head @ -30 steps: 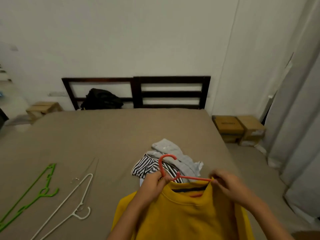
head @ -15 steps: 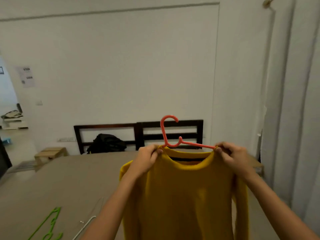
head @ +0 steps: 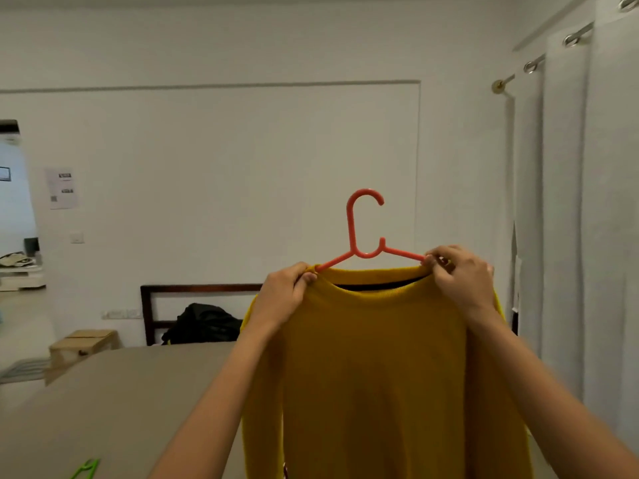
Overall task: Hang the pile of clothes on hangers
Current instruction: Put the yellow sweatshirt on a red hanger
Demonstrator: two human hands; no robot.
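- Left hand [head: 288, 292] pinches sweater [head: 377, 375] shoulder; right hand [head: 461, 278] pinches the other, seating both over hanger [head: 363, 233]
- Hook stands between hands, above; likely kept free for hanging

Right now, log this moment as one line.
stage: yellow sweater on red hanger, held up | left hand: pinches collar at hanger arm | right hand: pinches collar, opposite side | hook: free, upright

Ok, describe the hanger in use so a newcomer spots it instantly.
Against the white wall, a left hand and right hand hold up a mustard-yellow sweater. The hanger sticks up from its neckline between them. It is coral-red, unlike the green hanger on the bed.
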